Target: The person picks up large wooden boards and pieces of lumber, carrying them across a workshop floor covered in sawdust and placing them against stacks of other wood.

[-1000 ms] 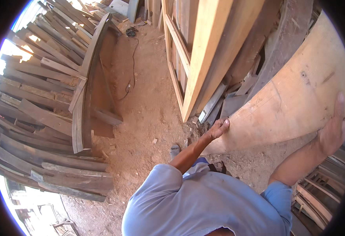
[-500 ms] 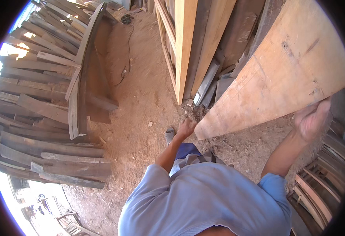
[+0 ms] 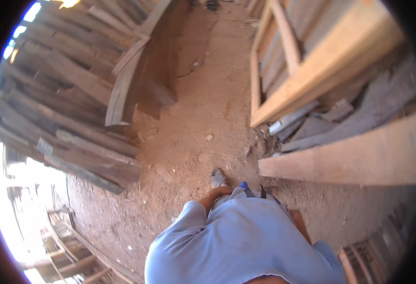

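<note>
My left hand hangs low at the front of my left hip, against the grey trousers. Its fingers are too small and hidden for me to see what shape they make. On the other side, my right hand is down by my right hip, mostly covered by the shirt and blurred. The nearest large thing to it is a broad, tapering wooden board, which rests at the right against the stacked timber, its narrow end toward the middle. Neither hand touches it.
A pale wooden frame leans upright at the far right, with dark planks beside it. Piled boards fill the left, by a long dark beam. Wooden frames stand at lower left. Sawdust covers the dirt floor.
My right hand has let go of the tapering board and dropped to my side. The board now leans at the right. My left hand has drawn back to my hip, and my view has turned right.
</note>
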A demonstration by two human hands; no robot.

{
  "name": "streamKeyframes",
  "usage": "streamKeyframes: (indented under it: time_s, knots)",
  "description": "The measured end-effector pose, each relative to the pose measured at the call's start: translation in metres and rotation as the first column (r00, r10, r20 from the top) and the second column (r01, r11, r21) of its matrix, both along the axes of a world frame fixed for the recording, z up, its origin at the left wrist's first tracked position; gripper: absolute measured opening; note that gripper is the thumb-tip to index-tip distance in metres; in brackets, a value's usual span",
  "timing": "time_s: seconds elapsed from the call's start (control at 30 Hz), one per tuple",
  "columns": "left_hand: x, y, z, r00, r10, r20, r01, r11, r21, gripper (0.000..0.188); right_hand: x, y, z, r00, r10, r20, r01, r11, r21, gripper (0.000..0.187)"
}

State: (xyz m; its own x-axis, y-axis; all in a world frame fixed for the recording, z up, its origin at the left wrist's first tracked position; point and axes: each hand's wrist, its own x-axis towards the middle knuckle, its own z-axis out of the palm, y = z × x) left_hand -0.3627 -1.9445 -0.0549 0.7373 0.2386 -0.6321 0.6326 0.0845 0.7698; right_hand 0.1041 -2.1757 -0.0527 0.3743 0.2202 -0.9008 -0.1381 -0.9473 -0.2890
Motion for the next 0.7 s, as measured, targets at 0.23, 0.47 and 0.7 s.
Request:
streamKeyframes:
  time_s: [0.23,0.47,0.7]
  knots:
    - [-0.09,0.035,0.038,0.963,0.139,-0.231,-0.12,0.988,0.093,0.054,-0.092,0.09,-0.016,-0.137,0.885,0.445,-0.99,-0.132,-0.044,0.021]
    - [-0.214,0.016,0.087,0.842,0.358,-0.404,-0.502,0.795,-0.341,0.047,-0.2,0.275,0.07,0.939,0.344,-0.029,-0.319,0.897,0.306,0.026]
    - [-0.257,-0.083,-0.008,0.689,0.725,-0.013,-0.723,0.688,0.062,0.051,-0.334,0.364,0.095,0.505,0.85,0.147,-0.852,0.464,0.243,0.02]
